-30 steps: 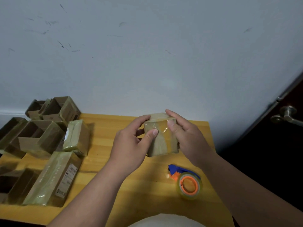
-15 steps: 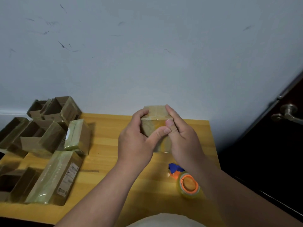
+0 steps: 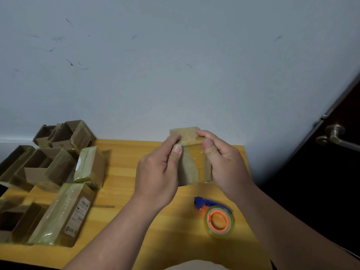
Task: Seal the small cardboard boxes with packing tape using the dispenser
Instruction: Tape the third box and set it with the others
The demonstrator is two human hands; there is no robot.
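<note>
Two hands hold one small cardboard box (image 3: 191,166) up over the middle of the yellow wooden table (image 3: 124,158), its far top edge tipped toward the wall. The left hand (image 3: 157,172) curls round the box's left side, thumb pressed on the taped front face. The right hand (image 3: 224,162) grips the right side likewise, thumb on the shiny tape, fingers wrapped behind. Near and right of the box, the blue tape dispenser (image 3: 216,215) with its orange-cored roll lies on the table, touched by neither hand. Well to the left sits a cluster of other boxes (image 3: 58,172), some taped shut, some with flaps up
</note>
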